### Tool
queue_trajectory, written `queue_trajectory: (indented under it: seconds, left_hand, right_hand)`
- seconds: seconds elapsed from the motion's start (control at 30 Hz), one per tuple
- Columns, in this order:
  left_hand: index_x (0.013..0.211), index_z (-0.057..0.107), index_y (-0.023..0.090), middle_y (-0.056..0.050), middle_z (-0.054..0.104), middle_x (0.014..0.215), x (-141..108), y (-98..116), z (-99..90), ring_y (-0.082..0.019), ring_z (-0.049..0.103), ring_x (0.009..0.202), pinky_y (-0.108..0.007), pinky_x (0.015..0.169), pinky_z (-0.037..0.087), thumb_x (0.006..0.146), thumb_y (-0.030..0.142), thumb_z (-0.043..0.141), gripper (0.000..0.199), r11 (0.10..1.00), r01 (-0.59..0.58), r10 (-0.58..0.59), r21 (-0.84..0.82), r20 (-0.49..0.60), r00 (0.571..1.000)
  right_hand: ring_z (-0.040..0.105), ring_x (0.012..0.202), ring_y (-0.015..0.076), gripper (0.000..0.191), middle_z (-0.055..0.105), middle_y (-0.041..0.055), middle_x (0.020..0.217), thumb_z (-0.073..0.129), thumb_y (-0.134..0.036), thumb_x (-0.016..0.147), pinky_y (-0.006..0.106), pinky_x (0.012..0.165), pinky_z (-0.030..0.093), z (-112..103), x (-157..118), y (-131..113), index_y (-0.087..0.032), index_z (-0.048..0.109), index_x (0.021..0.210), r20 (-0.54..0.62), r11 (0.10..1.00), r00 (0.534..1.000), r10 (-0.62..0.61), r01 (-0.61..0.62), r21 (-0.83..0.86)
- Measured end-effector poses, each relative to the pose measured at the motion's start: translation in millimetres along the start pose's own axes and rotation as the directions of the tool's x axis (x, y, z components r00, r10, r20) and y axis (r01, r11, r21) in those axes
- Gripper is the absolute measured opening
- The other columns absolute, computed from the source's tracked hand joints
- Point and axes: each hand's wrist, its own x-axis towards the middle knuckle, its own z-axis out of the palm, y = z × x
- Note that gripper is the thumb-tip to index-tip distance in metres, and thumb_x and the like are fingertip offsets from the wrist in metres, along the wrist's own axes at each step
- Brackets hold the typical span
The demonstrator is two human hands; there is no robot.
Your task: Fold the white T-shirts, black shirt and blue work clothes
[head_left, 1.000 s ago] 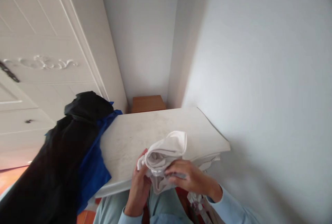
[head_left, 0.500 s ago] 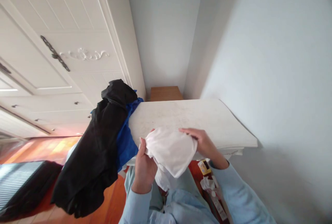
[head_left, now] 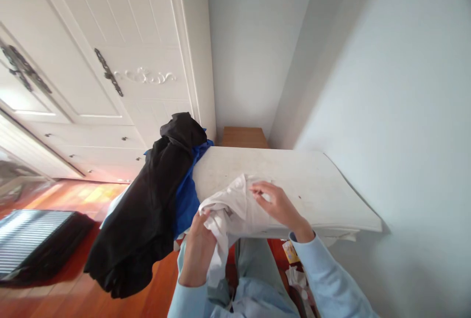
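Note:
A thin white cloth garment (head_left: 235, 202) lies bunched at the near edge of the white ironing-board-like tabletop (head_left: 272, 161), with part of it hanging over my lap. My left hand (head_left: 198, 249) is closed on its left side, thumb on top, and a strip dangles below the fingers. Above the garment's right part is my right hand (head_left: 275, 205), fingers loosely bent and thumb apart. Its fingertips are close to a raised fold; whether they touch it I cannot tell. The garment's exact kind is hidden by its folds.
Black clothing (head_left: 147, 200) and a blue cloth (head_left: 187, 205) drape over the board's left end. A white wardrobe (head_left: 154, 48) stands at left, a wall (head_left: 386, 87) at right. Behind is a brown wooden box (head_left: 245, 137); a yellow packet (head_left: 290, 251) lies below.
The white garment has gone from spread out between both hands to bunched on the board. My right hand has let go of its edge. The view has swung left.

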Motion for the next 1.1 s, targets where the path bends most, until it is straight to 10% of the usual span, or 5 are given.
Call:
queue_trajectory:
  seconds: [0.23,0.5,0.73,0.9,1.1]
  left_hand:
    - [0.096,0.073,0.02,-0.007,0.077,0.091,-2.7,-3.8,-7.8,-0.026,0.072,0.086,-0.027,0.066,0.056,0.063,0.032,0.089,0.038,0.969,-0.077,0.097,0.237,-0.073,0.993]
    - [0.072,0.076,0.017,-0.003,0.069,0.06,-7.0,4.2,0.2,-0.014,0.059,0.048,-0.022,0.045,0.045,0.058,0.047,0.091,0.037,0.944,-0.097,0.107,0.315,-0.016,0.994]
    - [0.096,0.077,0.018,-0.004,0.079,0.097,-15.8,39.0,-9.7,-0.018,0.072,0.085,-0.023,0.074,0.058,0.076,0.046,0.08,0.034,0.918,-0.375,0.395,0.125,-0.27,0.878]
    - [0.107,0.075,0.017,-0.007,0.078,0.106,-22.0,44.5,4.9,-0.024,0.073,0.1,-0.033,0.094,0.057,0.086,0.046,0.07,0.037,0.942,-0.333,0.316,-0.033,-0.242,0.917]
    - [0.113,0.074,0.016,-0.01,0.077,0.11,-31.2,40.1,12.3,-0.03,0.068,0.115,-0.039,0.103,0.053,0.082,0.049,0.073,0.046,0.979,-0.203,0.199,-0.029,-0.103,0.975]
  right_hand:
    - [0.075,0.085,0.025,0.057,0.077,0.0023,0.101,0.072,-0.023,0.081,0.036,0.078,0.064,54.2,-56.1,32.5,-0.036,0.061,0.136,0.186,0.945,0.935,0.301,-0.319,0.074]
    - [0.076,0.084,0.0199,0.037,0.078,-0.0045,0.098,0.067,-0.025,0.09,0.028,0.073,0.064,59.3,9.9,10.2,-0.037,0.068,0.124,0.093,0.994,0.99,-0.105,0.101,0.049]
    - [0.043,0.144,0.026,0.046,0.044,0.0067,0.157,0.046,-0.025,0.098,0.051,0.116,0.044,-7.5,72.9,-39.4,-0.026,0.051,0.144,-0.653,0.98,0.738,-0.169,0.195,-0.033]
    - [0.068,0.111,0.0217,0.031,0.072,0.0081,0.118,0.049,-0.024,0.098,0.04,0.099,0.056,7.8,33.3,-65.0,-0.026,0.068,0.123,-0.127,0.952,0.972,-0.197,0.221,0.211]
    - [0.071,0.086,0.0194,0.055,0.075,0.0092,0.107,0.067,-0.045,0.09,0.031,0.073,0.059,84.8,-18.6,-54.1,-0.02,0.059,0.138,0.241,0.858,0.959,0.148,-0.246,0.451]
